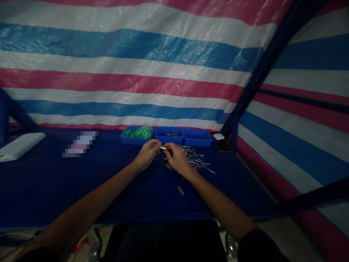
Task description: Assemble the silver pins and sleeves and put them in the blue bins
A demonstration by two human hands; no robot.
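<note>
A small shiny cylindrical piece (163,148) is pinched between the fingertips of both hands, above the middle of the blue table. My left hand (148,153) is closed on its left end. On the right end, my right hand (176,156) is closed too, partly covering a pile of thin metal rods (197,159) on the table. Close under the right hand lies a short dark grey cylinder (168,166). Another grey cylinder (180,190) lies nearer the table's front edge. The piece is too small to tell its exact kind.
Behind the hands stand a blue bin with green plastic pieces (140,132), a blue bin with several grey cylinders (169,139) and a third blue bin (197,142). A white case (218,137) and a dark phone (224,146) lie right; a white device (23,145) lies left.
</note>
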